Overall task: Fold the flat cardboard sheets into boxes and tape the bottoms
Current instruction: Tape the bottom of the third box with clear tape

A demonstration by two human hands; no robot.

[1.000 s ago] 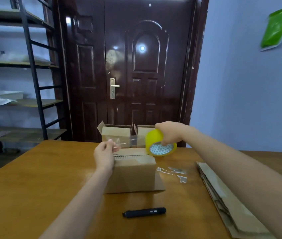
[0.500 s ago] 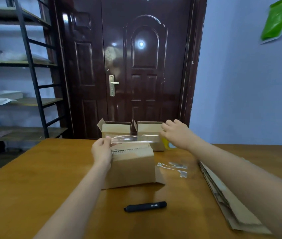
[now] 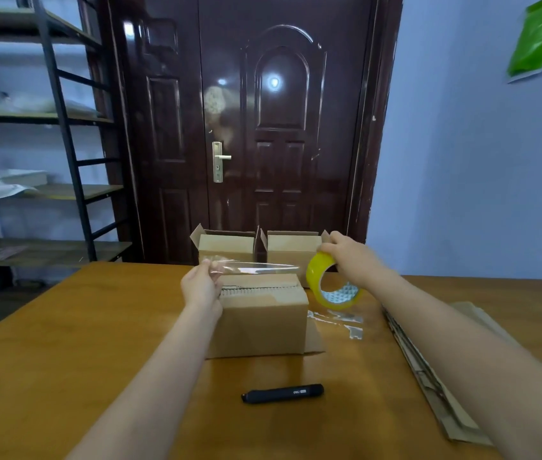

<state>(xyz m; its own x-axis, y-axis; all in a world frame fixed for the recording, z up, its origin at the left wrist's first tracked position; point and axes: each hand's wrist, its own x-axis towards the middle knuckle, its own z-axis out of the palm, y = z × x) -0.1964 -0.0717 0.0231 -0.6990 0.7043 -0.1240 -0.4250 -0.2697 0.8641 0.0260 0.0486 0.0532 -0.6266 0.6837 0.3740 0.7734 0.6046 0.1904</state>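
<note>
A folded cardboard box [image 3: 263, 322] stands bottom-up in the middle of the wooden table [image 3: 63, 343], its flaps closed on top. My left hand [image 3: 201, 287] pinches the free end of a clear tape strip [image 3: 256, 268] at the box's left top edge. My right hand [image 3: 350, 257] grips the yellow tape roll [image 3: 329, 285] to the right of the box. The strip stretches between both hands just above the box top. A stack of flat cardboard sheets [image 3: 435, 376] lies at the right, partly under my right forearm.
Two open-topped boxes [image 3: 226, 249] [image 3: 291, 247] stand side by side at the table's far edge. A black utility knife [image 3: 282, 393] lies in front of the box. Scraps of clear tape [image 3: 339, 322] lie right of it. A door and metal shelving stand behind.
My right hand has pulled the roll further right and down, lengthening the strip, which now spans the whole box top. My left hand has stayed at the box's left edge.
</note>
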